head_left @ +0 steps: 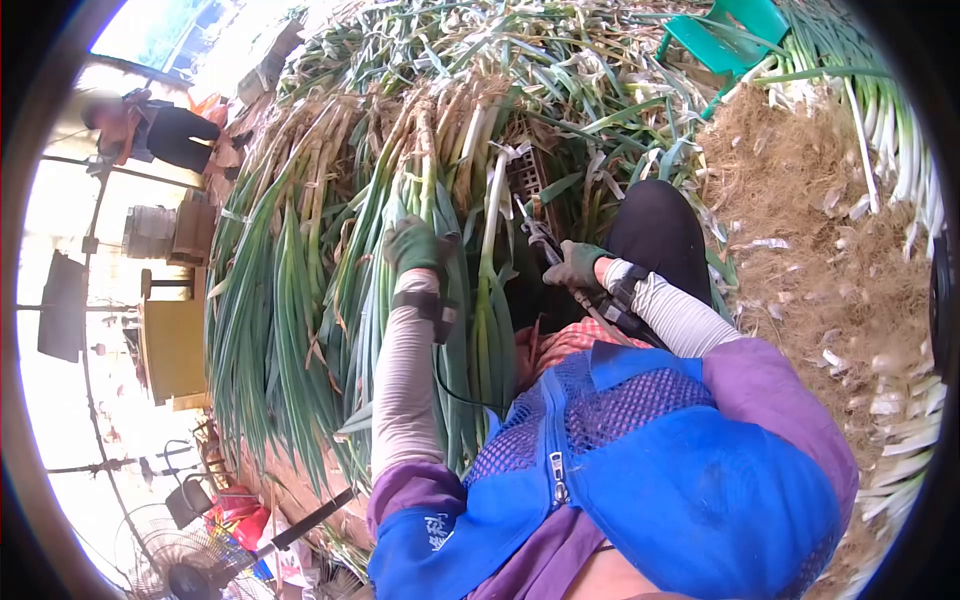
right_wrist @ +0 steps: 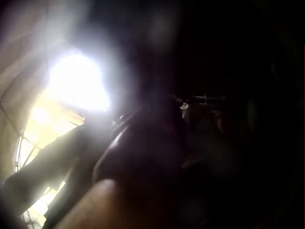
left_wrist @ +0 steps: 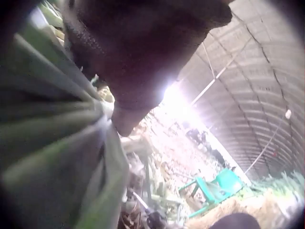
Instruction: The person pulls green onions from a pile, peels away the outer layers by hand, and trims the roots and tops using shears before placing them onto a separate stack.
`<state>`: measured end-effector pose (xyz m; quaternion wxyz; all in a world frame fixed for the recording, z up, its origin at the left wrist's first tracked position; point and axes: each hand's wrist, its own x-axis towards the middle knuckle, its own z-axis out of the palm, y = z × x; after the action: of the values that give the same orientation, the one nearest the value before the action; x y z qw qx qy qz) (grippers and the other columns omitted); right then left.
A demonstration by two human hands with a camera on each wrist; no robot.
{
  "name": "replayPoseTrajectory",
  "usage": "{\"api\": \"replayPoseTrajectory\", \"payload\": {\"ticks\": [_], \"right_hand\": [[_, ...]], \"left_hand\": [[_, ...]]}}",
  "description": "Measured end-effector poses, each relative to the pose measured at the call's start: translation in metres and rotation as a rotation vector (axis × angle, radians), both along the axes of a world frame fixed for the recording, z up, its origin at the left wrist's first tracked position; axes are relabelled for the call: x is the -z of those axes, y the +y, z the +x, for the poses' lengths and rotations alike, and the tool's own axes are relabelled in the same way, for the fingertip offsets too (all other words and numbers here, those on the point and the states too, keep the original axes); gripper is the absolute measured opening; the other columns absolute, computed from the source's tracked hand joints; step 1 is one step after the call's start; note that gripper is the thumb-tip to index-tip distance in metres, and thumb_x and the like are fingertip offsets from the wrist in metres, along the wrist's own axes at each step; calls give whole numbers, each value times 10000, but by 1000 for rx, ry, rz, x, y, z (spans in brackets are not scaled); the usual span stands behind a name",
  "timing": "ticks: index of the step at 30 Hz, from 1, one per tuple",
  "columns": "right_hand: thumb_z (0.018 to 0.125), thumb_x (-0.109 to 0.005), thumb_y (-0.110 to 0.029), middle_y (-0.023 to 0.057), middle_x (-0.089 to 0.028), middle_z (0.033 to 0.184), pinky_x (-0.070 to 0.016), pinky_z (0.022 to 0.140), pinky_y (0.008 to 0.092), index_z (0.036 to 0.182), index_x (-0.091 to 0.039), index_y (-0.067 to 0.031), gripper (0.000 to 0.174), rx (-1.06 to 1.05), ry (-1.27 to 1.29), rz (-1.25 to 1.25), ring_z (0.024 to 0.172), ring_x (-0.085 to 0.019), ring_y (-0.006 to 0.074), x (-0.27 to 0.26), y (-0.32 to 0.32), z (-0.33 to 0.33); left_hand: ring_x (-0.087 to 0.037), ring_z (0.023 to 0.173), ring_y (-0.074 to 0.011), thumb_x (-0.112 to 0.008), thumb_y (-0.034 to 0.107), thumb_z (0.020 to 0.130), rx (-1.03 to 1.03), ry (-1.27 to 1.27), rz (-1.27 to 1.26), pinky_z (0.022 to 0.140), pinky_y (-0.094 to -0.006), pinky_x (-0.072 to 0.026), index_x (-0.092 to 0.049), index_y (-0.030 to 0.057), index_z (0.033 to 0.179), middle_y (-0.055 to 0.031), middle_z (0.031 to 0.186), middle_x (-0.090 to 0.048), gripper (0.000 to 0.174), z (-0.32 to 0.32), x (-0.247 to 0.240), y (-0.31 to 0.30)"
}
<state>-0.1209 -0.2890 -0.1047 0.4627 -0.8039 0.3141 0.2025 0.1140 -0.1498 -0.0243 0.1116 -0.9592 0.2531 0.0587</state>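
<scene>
My gloved left hand (head_left: 412, 247) curls round a bunch of long green onions (head_left: 425, 185) on the pile, below their yellowed stalks and dry roots. Close up in the left wrist view, folded green leaves (left_wrist: 52, 143) spread beside the dark glove (left_wrist: 128, 52). The gloved right hand (head_left: 577, 266) grips an air blow gun (head_left: 541, 238) in front of the lap, its thin nozzle pointing toward the onions. A peeled pale onion stalk (head_left: 494, 205) lies between the two hands. The right wrist view is mostly dark, with glare at left.
A large heap of green onions (head_left: 270, 300) hangs over the left side. Behind the hands sits a plastic crate (head_left: 528, 176). A green chair (head_left: 735, 35) stands at the back right, near root trimmings (head_left: 790, 220). A fan (head_left: 185, 560) and another person (head_left: 160, 135) are at left.
</scene>
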Motion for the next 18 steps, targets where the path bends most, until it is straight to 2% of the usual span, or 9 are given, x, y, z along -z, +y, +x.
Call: {"api": "replayPoseTrajectory", "payload": {"ticks": [3, 6, 9, 10, 13, 14, 15, 16, 18], "right_hand": [[731, -683, -516, 264, -654, 1068, -496, 854, 396, 1151, -542, 91, 752, 2, -5, -33, 1015, -650, 347, 7, 1, 1], [739, -669, -525, 274, -644, 1107, -489, 881, 392, 1176, -534, 96, 771, -10, -13, -38, 1050, -639, 357, 17, -2, 2], [714, -689, -479, 270, -682, 1017, -508, 865, 381, 1139, -591, 132, 751, 33, -8, -35, 1016, -671, 333, -4, 0, 0], [739, -693, -430, 233, -693, 878, -540, 737, 380, 1068, -592, 118, 647, 61, -96, -122, 834, -703, 312, 4, 3, 2], [759, -701, -370, 165, -653, 708, -526, 555, 378, 945, -574, 79, 502, 195, -58, 252, 595, -665, 260, -7, -1, 0], [775, -701, -323, 110, -597, 626, -473, 438, 370, 872, -537, 36, 406, 276, -102, 388, 463, -592, 209, 2, 2, -1], [776, -701, -325, 111, -595, 622, -475, 439, 371, 879, -540, 36, 409, 244, -139, 366, 460, -590, 211, 7, 4, -1], [776, -702, -328, 112, -594, 619, -478, 440, 372, 886, -543, 36, 412, 213, -176, 340, 458, -588, 213, 10, 4, -3], [784, -698, -363, 127, -612, 673, -503, 528, 376, 913, -551, 23, 433, 147, -205, 353, 558, -629, 232, -3, 4, -14]], "left_hand": [[-553, 1192, -319, -764, 546, 698, 83, -84, 79, 985, -392, -443, -544, 41, 1289, -146, 1260, -607, 808, -18, 22, -10], [-656, 1041, -299, -753, 411, 709, -51, 376, -183, 922, -388, -493, -636, 5, 1106, -188, 1102, -679, 580, -8, 25, -1], [-686, 917, -337, -758, 393, 707, 76, 365, -320, 858, -412, -514, -639, -19, 1049, -204, 946, -701, 548, -49, 1, 22], [-680, 871, -295, -768, 365, 719, 46, 459, -394, 816, -386, -514, -643, -18, 1027, -173, 919, -700, 507, -54, 10, 35], [-653, 776, -183, -784, 286, 756, -64, 707, -566, 725, -322, -507, -645, -18, 987, -104, 858, -688, 406, -59, 35, 57], [-639, 772, -156, -780, 263, 766, -114, 761, -591, 718, -311, -501, -640, -18, 991, -95, 850, -681, 386, -60, 41, 60], [-625, 769, -130, -775, 241, 777, -163, 815, -618, 711, -300, -494, -635, -19, 995, -85, 842, -673, 367, -64, 38, 61], [-681, 824, -275, -752, 271, 787, -144, 864, -712, 762, -366, -514, -630, -9, 1000, -182, 899, -694, 372, -69, 35, 62], [-632, 779, -174, -758, 260, 804, -39, 791, -699, 725, -323, -498, -627, -6, 1006, -92, 860, -671, 359, -84, 15, 59]]}}
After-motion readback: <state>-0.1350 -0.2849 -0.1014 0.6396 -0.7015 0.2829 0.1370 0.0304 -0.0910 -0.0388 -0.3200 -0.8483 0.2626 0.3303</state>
